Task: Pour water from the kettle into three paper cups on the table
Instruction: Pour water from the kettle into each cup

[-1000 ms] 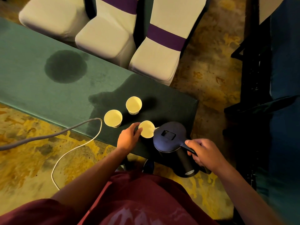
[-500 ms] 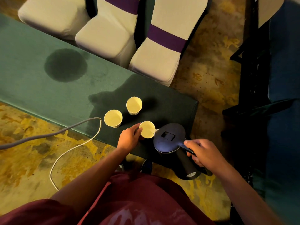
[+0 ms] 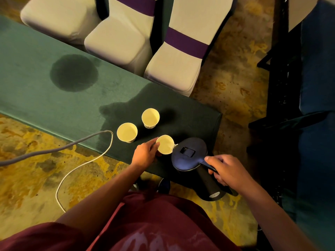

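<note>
Near cup (image 3: 164,146), lower centre of frame, is held steady by left hand (image 3: 145,154); kettle (image 3: 189,154) is gripped at its handle by right hand (image 3: 228,170), spout tipped at the rim. Pour seemingly underway. Two cups (image 3: 126,132) (image 3: 150,117) above on worktop (image 3: 45,98) likely left; fill levels unclear.

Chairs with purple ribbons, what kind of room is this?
Probably a banquet or event hall: chairs in white covers with a purple sash, a long table under green cloth, and patterned carpet.
</note>
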{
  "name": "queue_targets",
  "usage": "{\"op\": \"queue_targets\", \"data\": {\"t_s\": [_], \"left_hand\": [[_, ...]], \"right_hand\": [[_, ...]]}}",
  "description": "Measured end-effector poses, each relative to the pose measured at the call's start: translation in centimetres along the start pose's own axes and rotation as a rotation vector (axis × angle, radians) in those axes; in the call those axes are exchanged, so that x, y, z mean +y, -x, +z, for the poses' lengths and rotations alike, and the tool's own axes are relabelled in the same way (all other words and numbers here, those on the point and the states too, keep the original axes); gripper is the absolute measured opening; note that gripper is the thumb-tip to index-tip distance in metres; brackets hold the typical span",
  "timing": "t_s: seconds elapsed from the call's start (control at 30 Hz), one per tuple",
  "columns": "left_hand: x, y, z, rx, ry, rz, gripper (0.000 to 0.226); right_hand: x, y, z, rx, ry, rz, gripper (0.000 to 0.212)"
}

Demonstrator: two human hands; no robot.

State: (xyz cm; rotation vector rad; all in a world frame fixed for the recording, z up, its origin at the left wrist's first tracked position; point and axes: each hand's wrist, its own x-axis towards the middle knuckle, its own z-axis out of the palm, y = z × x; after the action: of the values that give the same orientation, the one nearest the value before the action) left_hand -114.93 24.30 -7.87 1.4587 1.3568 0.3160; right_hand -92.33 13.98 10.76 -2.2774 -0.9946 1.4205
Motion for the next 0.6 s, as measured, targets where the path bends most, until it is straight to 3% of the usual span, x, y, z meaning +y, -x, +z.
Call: {"op": "queue_targets", "data": {"t_s": [0.37, 0.6], "left_hand": [[0.2, 0.0, -0.1, -0.01, -0.01, 0.002, 0.038], [0.2, -0.2, -0.2, -0.002, -0.023, -0.019, 0.037]], "right_hand": [[0.9, -0.4, 0.3, 0.015, -0.01, -0.03, 0.048], [1.9, -0.3, -0.1, 0.005, -0.168, -0.06, 0.04]]}}
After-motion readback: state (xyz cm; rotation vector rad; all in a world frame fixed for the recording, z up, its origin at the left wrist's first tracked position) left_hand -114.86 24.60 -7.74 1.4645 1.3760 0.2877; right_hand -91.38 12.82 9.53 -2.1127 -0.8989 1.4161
